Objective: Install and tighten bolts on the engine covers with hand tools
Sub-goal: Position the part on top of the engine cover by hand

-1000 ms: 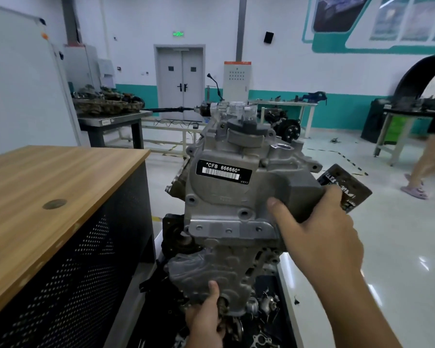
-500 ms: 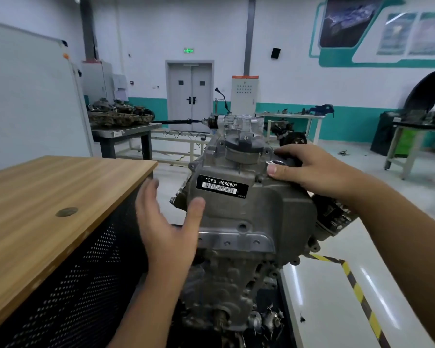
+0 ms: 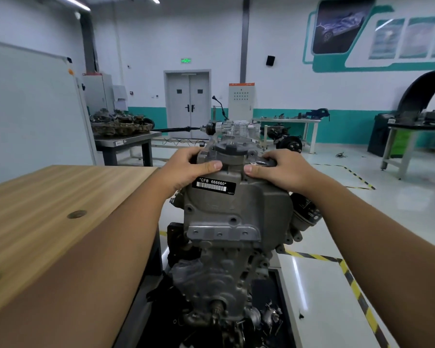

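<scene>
Bright ceiling strip lights [image 3: 73, 2], floor glare, wide-angle edge distortion.

- We see the engine cover [image 3: 239, 209] as matt, rough-cast grey metal.
- Our table [image 3: 48, 204] has a smooth wood-grain top.
- The floor [image 3: 399, 212] looks glossy, reflecting the lights.
</scene>
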